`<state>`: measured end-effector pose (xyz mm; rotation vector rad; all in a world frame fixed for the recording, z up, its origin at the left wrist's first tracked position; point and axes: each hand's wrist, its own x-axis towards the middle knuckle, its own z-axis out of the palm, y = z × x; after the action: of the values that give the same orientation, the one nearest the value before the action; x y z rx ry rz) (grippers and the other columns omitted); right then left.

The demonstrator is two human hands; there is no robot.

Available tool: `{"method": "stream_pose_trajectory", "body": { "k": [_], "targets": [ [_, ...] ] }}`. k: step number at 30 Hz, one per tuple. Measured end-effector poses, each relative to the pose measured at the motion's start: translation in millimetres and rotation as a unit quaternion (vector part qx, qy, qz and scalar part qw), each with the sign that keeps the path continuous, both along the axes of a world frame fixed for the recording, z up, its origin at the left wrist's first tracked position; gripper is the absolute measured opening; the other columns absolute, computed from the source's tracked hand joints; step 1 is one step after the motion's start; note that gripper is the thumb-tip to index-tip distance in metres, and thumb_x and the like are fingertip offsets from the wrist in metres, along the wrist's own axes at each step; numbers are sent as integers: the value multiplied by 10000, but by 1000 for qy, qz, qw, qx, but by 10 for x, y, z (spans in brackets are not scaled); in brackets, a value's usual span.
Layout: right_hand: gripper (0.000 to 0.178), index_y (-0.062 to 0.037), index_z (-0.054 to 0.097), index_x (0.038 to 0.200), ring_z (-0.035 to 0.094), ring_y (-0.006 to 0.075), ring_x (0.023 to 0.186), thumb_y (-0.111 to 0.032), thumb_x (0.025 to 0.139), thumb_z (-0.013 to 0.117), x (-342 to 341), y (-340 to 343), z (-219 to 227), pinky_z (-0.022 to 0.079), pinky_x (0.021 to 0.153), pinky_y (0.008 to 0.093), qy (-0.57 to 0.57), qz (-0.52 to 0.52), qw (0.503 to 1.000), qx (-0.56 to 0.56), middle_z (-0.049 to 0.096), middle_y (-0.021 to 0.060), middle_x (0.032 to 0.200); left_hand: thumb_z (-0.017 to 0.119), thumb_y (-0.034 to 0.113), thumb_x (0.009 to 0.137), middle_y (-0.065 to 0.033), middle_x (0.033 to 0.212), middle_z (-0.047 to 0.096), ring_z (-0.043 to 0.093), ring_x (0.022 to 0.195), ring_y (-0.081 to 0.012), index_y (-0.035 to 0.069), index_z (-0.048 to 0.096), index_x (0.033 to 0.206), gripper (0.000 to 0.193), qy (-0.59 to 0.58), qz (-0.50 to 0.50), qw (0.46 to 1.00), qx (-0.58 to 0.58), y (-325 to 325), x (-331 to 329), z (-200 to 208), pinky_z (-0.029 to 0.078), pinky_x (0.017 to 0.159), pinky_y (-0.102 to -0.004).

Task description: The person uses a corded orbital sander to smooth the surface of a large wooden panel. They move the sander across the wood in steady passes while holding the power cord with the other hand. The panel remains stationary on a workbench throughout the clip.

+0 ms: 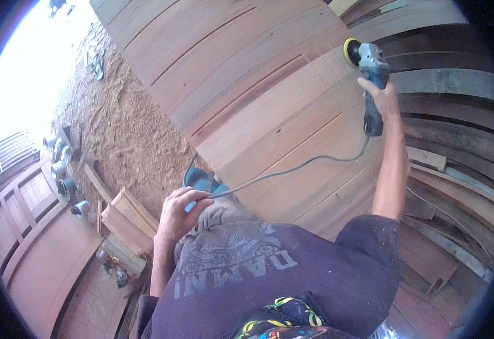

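Observation:
My right hand (384,97) is wrapped round the body of an angle grinder (375,73), blue-green with a grey head, at the upper right. A yellow-rimmed round sanding pad (351,53) is fitted to its head, tilted up on edge near the far right side of a wooden door panel (281,124). From the grinder's rear end a grey power cord (309,160) loops across the panel to my left hand (182,210). The left fingers are closed on the cord, close to my waist. Just beyond that hand is a blue object (202,179), partly covered.
Stacked boards (450,85) lie along the right side. Sawdust and shavings cover the ground (125,96) left of the panel. At the lower left are wooden frames (49,248), short wood blocks (129,217) and several small items, including a blue roll-like one (66,189).

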<state>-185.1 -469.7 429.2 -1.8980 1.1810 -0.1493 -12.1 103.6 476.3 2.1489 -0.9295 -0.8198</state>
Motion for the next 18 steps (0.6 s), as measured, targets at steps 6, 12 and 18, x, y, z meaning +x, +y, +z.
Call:
{"method": "stream_pose_trajectory", "body": {
  "k": [6,12,18],
  "targets": [
    [457,-42,788,1078,806,373,949,-387,820,939,112,1820,-60,622,846,467,40,136,989,-33,813,191,1004,880,193,928,-121,973,806,770,907,-317,68,838,1039,172,2,20,1000,5,602,110,-103,593,830,-431],
    [641,-22,637,1299,762,511,1094,-334,818,923,461,3305,-24,621,934,569,62,320,942,-77,781,305,1108,873,198,941,-128,990,816,779,929,-306,51,837,1058,191,-14,38,999,-24,1065,204,-200,601,860,-432],
    [623,-40,610,1315,759,518,1077,-281,820,901,456,3181,51,616,944,577,133,285,945,-88,782,299,1103,871,133,938,-116,945,800,751,864,-260,21,826,1045,161,5,34,999,-18,1303,146,-253,584,804,-381]
  ]
}}
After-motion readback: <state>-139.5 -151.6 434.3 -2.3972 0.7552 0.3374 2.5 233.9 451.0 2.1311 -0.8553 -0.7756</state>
